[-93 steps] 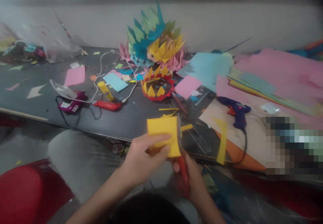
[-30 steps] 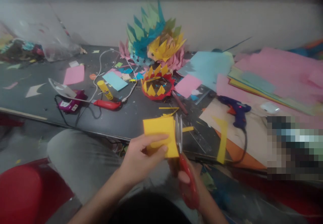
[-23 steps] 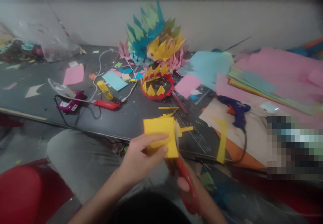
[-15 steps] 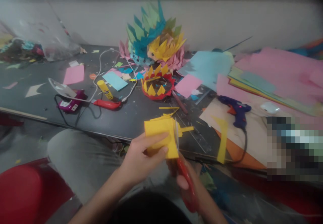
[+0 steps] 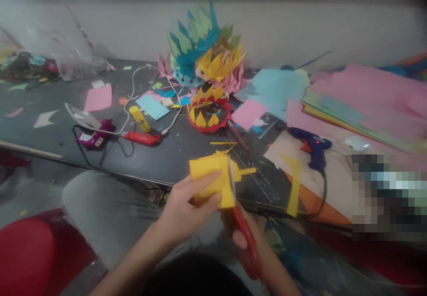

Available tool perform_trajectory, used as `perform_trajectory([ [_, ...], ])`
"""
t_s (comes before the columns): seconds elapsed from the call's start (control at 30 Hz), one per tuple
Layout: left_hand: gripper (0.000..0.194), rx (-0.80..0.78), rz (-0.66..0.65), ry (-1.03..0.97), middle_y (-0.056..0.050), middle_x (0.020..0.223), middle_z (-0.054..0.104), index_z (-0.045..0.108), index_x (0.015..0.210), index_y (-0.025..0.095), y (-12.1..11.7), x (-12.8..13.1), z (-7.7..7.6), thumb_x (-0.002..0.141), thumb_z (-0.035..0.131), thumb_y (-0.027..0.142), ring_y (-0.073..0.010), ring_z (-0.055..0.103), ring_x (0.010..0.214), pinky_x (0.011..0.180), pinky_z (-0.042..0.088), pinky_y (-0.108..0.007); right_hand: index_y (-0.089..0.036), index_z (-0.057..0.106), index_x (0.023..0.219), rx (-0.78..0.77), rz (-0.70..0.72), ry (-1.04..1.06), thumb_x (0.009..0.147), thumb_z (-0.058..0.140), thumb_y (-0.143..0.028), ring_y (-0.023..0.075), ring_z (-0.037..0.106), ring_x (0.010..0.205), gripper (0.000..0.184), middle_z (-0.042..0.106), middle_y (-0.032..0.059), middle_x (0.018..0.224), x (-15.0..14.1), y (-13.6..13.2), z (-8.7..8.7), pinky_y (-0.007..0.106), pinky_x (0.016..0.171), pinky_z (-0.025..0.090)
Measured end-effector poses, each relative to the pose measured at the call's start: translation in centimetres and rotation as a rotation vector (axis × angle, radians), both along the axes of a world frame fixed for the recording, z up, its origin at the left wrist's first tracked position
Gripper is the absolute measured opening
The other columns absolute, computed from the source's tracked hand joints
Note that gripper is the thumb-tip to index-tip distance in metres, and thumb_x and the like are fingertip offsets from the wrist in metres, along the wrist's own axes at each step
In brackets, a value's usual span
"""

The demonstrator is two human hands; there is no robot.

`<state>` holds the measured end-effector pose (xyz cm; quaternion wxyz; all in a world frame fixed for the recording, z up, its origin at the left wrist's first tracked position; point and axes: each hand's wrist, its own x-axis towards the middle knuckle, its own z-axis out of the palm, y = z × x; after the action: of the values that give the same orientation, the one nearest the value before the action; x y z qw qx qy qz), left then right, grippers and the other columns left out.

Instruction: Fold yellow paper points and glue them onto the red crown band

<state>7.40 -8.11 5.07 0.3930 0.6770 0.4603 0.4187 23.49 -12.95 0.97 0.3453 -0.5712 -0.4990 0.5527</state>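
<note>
The left hand [image 5: 183, 204] pinches a stack of yellow paper squares [image 5: 208, 164] at its lower left, with index finger and thumb laid on the front; the other fingers are behind it. The stack is in front of the person, at the near edge of the dark table [image 5: 176, 149]. I judge it light, a little stiff as a bundle, and easy to crease; single sheets could slide, so a flat, firm pinch at the left side suits it best. The right hand [image 5: 255, 229] is wrapped around the red handles of the scissors [image 5: 245, 233], whose blades stand along the stack's right edge.

On the floor at left is a red seat [image 5: 26, 251]. On the table, from left to right, lie a plastic bag [image 5: 73, 60], a purple power socket [image 5: 93, 138], and a yellow glue stick [image 5: 139, 118]; a red thing [image 5: 143, 139] near it is too blurred to name. Then come a tall paper model [image 5: 196, 49] before the pale wall [image 5: 283, 29], a red and yellow paper ring [image 5: 210, 129], yellow offcuts [image 5: 247, 171], a glue gun [image 5: 312, 144], and large pink sheets [image 5: 376, 91].
</note>
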Motion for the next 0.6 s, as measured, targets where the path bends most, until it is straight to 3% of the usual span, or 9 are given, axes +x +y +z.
perform_trajectory([
  [0.33,0.032,0.002,0.011,-0.014,-0.008,0.109,0.067,0.066,0.108,0.019,0.0,0.1,0.2,0.077,0.063,0.018,-0.0148,0.066,0.083,0.077,0.057,-0.026,-0.021,0.06,0.091,0.005,0.001,-0.015,0.073,0.056,-0.046,0.0152,0.048,0.055,0.031,0.058,-0.0005,0.062,0.6,-0.6,-1.6,0.026,0.056,0.042],
  [0.6,0.032,-0.021,0.021,-0.039,-0.008,0.106,0.067,0.067,0.108,0.019,-0.1,0.2,-0.1,0.076,0.064,0.019,-0.0147,0.067,0.083,0.075,0.057,-0.024,-0.02,0.058,0.091,-0.108,-0.033,0.02,0.077,0.05,-0.051,0.0134,0.048,0.05,0.036,0.054,-0.0015,0.056,0.7,-1.3,-2.6,0.023,0.048,0.038],
])
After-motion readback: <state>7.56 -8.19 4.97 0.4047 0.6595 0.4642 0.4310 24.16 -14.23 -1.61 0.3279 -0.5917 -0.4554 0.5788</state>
